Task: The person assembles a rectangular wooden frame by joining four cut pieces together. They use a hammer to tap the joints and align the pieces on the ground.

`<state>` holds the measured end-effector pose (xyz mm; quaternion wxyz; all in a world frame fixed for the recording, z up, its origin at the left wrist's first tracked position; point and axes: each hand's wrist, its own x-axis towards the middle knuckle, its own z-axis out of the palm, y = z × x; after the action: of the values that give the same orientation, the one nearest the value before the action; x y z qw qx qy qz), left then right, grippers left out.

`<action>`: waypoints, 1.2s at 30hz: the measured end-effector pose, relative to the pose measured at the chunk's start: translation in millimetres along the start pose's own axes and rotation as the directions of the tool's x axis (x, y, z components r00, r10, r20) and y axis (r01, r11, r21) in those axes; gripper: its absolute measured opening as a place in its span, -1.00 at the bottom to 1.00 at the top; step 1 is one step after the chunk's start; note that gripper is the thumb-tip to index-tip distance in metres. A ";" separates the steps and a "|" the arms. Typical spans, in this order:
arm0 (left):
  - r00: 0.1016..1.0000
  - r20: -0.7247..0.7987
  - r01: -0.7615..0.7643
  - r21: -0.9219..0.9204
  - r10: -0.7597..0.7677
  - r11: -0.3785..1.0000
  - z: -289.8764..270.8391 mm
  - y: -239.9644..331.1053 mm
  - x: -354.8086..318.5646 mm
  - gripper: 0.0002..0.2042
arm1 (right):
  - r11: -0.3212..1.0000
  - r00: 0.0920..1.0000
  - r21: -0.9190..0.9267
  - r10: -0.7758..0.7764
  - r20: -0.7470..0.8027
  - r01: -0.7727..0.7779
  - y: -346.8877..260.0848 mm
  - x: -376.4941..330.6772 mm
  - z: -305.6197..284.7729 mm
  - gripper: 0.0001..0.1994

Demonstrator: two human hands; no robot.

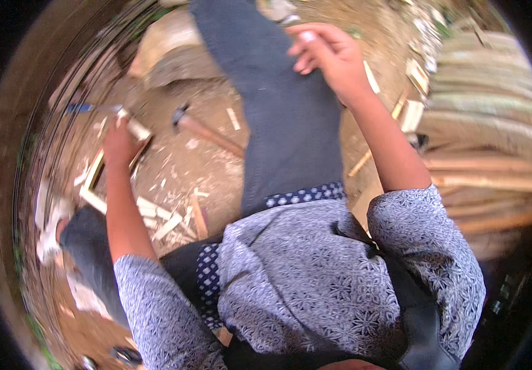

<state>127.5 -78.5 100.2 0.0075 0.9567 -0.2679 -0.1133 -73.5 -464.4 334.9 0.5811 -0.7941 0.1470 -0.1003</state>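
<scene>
Left hand [118, 145]: fingers were curled down onto a short pale wooden offcut [135, 128] lying on the brown dirt ground [179, 163] at far left; the picture was blurred, so a full grip could not be confirmed. The offcut lay just beyond the knuckles, tilted, touching the hand. A flat pale wooden frame piece [95, 169] lay just beside the wrist on its left.

Right hand [331, 52]: fingers were bent loosely inward, thumb near the fingertips, holding nothing visible. The hand rested over the far end of the dark grey trouser leg [284, 111], which ran from near centre to far centre.

Surroundings: a hammer with dark head and reddish-brown wooden handle [207, 132] lay on the dirt between the left hand and the trouser leg, apart from both. Pale wood chips and slats [167, 219] were scattered near the left forearm. A stack of long pale wooden poles [488, 142] lay at right, blurred. Small square-cut wooden blocks [411, 114] sat just left of the poles, beside the right forearm. The person wore a grey patterned short-sleeved shirt [303, 283].
</scene>
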 end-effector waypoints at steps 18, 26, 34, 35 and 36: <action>0.967 0.243 0.006 0.283 -0.078 0.959 -18.0 55.8 -3.5 -0.13 | 0.283 0.792 -0.765 0.417 -0.445 -0.579 171.3 -43.6 -163.7 -0.67; 0.985 0.171 -0.002 0.238 -0.040 0.971 -9.0 61.1 -3.7 -0.18 | 0.205 0.730 -0.741 0.464 -0.502 -0.640 195.8 -25.1 -177.0 -0.66; 0.993 0.110 0.030 0.133 -0.045 0.991 12.2 43.6 -9.5 -0.05 | 0.597 0.805 -0.543 0.479 -0.351 -0.591 177.7 -45.7 -199.0 -0.71; 0.995 0.088 0.032 0.104 -0.042 0.994 16.9 39.0 -10.5 -0.06 | 0.680 0.808 -0.437 0.482 -0.337 -0.588 167.1 -46.4 -198.0 -0.74; 0.997 0.064 0.037 0.073 -0.042 0.997 20.5 35.9 -11.8 -0.06 | 0.764 0.830 -0.339 0.451 -0.329 -0.549 147.5 -45.0 -193.9 -0.78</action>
<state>94.8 -102.3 85.4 -0.0378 0.9572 -0.2530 -0.1352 -197.0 -663.4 254.0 0.3810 -0.8141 0.4383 0.0029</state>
